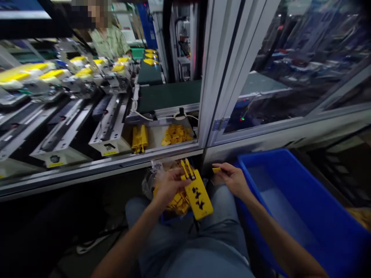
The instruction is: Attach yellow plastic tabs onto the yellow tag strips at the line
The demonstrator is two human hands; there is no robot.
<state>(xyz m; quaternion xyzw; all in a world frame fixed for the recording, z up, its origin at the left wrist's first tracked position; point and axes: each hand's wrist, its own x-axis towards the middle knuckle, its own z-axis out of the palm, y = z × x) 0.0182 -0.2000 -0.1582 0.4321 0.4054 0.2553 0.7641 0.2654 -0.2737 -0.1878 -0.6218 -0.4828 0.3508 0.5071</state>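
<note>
yellow, smooth, probably light and stiff plastic: gripping the flat panel [203,196] near its pronged end with the left hand [169,185], pressing with the thumb, well left of the blue bin [301,185]. pinching a small yellow chip [216,169] between thumb and fingers of the right hand [233,177], just left of the blue bin. probably risking bending at the slim prongs [189,166]; better holding by the broad long edges, possibly slipping on the face. showing dark, star-like marks [200,205] on the rectangular body. farther left of the blue bin, bulging with loose yellow pieces [178,203]: a crinkled, clear bag [147,184].
</note>
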